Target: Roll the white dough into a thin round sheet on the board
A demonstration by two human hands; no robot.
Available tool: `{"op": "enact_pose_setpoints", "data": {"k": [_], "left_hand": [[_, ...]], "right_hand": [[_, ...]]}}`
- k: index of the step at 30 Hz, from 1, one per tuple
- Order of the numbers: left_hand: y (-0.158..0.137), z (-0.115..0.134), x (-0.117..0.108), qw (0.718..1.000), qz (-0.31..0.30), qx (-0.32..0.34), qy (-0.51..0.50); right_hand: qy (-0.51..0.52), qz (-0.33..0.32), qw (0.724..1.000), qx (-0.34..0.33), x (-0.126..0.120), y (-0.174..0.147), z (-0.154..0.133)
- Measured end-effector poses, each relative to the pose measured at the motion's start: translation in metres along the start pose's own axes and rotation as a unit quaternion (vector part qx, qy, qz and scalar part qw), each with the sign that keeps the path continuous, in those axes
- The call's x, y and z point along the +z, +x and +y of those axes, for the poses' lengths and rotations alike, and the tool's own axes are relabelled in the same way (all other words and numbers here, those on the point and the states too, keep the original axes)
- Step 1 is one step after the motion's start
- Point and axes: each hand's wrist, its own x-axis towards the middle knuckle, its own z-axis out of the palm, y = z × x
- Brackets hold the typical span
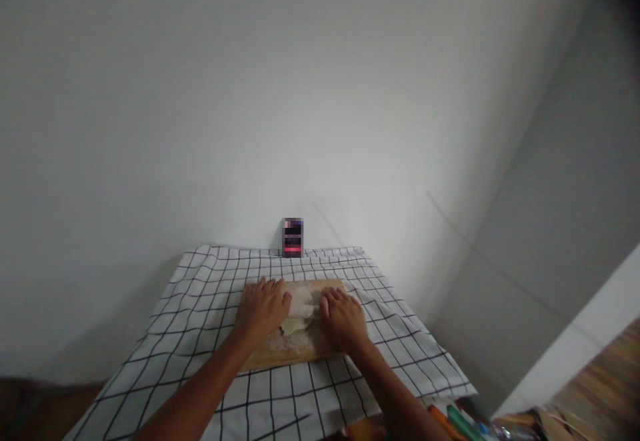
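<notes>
1. Left hand [264, 306]: palm down, fingers loosely extended, thumb towards the middle; whether its grip holds anything underneath, I cannot tell.
2. Right hand [344, 314]: palm down, fingers more bent; its grip's underside is hidden, so any hold is unclear.
3. Pale dough [295, 326] lies between them on a wooden board [295, 352], atop the cloth-covered desk [270, 398].

The left forearm [213, 366] and right forearm [387, 378] are bare, tapering forward; the left grip [264, 304] and right grip [345, 316] are bare too, fingernails blurred.
</notes>
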Motion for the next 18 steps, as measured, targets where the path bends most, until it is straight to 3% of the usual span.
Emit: {"op": "enact_pose_setpoints", "data": {"k": [4, 7, 12, 18], "left_hand": [[-0.015, 0.000, 0.001, 0.998, 0.047, 0.033, -0.008], [-0.014, 0.001, 0.001, 0.998, 0.048, 0.034, 0.004], [0.005, 0.003, 0.001, 0.999, 0.034, 0.022, 0.012], [0.040, -0.002, 0.005, 0.999, -0.029, -0.026, 0.019]], "right_hand": [[0.003, 0.017, 1.000, 0.011, 0.009, -0.018, -0.001], [0.023, 0.011, 1.000, 0.004, 0.010, -0.011, 0.002], [0.054, 0.003, 0.998, -0.018, 0.006, 0.025, 0.012], [0.051, -0.033, 0.998, -0.027, 0.014, 0.075, 0.023]]}}
